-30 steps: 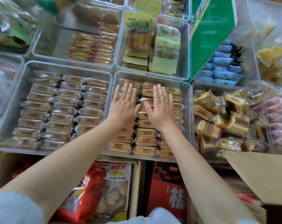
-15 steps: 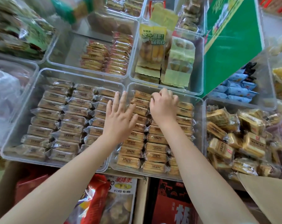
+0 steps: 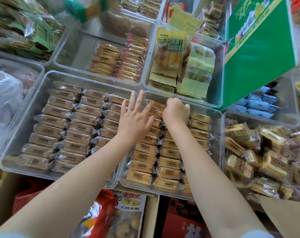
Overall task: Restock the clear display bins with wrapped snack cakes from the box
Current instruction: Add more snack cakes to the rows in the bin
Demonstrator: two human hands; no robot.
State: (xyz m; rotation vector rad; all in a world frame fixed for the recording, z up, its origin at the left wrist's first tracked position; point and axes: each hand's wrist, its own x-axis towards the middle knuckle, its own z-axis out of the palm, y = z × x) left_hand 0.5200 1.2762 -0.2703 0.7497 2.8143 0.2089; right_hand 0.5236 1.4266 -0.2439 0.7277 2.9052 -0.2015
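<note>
In the middle clear rectangular plastic display bin, packed with rows of tan snack cakes in clear wrappers, both bare hands are working at the far end; the left hand is lying flat, its fingers straight and spread apart, pressing on the cakes near the bin's left wall; the right hand is curling its fingers down into the back row, seemingly pinching or tucking a wrapped cake, though the fingertips are hidden and I cannot tell whether they are clamped on one. A matching clear bin on the left is holding similar rows of darker-wrapped cakes; a brown cardboard box flap is showing at the lower right. Judging by this, the step in hand is seating and tidying cakes already placed; the bin is looking nearly full. The next move is likely calling for releasing the back row and reaching toward the box for more cakes, without disturbing the neat rows.
</note>
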